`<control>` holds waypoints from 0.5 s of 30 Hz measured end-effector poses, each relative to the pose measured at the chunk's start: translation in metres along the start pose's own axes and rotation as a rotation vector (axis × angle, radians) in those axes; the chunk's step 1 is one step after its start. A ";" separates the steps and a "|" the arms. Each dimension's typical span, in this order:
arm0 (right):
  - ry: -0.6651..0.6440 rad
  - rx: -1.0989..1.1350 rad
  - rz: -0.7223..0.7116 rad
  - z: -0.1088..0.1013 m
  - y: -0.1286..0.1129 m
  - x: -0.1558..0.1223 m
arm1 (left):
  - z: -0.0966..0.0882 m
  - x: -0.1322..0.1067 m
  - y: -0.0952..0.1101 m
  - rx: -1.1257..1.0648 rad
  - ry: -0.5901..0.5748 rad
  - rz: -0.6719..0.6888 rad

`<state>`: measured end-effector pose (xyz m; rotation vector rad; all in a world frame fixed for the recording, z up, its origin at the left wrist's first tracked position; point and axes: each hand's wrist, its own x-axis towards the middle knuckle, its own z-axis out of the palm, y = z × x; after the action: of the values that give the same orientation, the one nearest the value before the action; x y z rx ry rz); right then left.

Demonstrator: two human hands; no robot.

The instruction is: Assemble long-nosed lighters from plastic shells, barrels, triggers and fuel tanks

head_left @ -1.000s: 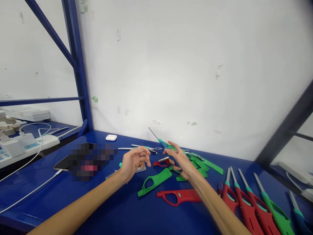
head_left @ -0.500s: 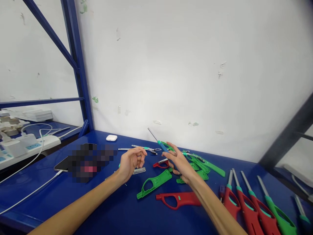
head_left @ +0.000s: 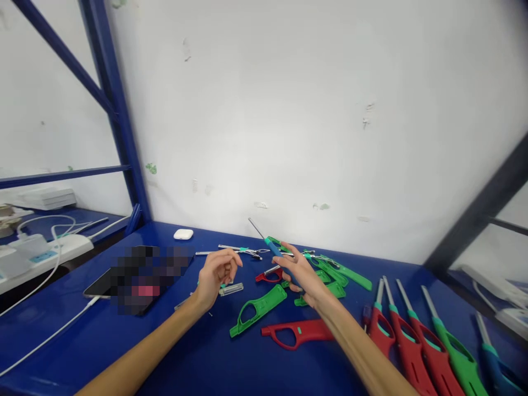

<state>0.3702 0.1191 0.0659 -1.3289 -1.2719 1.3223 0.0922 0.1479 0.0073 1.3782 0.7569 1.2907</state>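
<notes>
My right hand (head_left: 303,278) is over the middle of the blue bench, closed on a blue-handled screwdriver (head_left: 272,246) whose thin shaft points up and left toward the wall. My left hand (head_left: 215,274) hovers just left of it, palm up, with its fingers curled toward the thumb in a loose pinch; what it holds, if anything, is too small to make out. Between and below the hands lie a small red trigger part (head_left: 266,275), a clear little piece (head_left: 231,289), a green lighter shell (head_left: 258,311) and a red lighter shell (head_left: 295,333).
Green shell halves (head_left: 344,273) and thin metal tubes (head_left: 229,250) lie near the white wall. Several assembled red, green and blue lighters (head_left: 412,344) line the right side. A phone (head_left: 99,286) with cable, a white earbud case (head_left: 183,234) and a power strip (head_left: 45,250) are at left.
My left fingers have curled in from spread to a loose pinch. Both hands have shifted slightly, and the view has turned a little.
</notes>
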 end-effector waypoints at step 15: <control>0.361 -0.625 -0.317 -0.057 -0.016 -0.122 | 0.032 -0.061 -0.009 0.560 -0.207 0.817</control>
<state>0.4344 0.0058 0.1025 -1.6036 -1.6127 0.4413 0.1109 0.0851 -0.0146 2.3957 0.4198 1.5609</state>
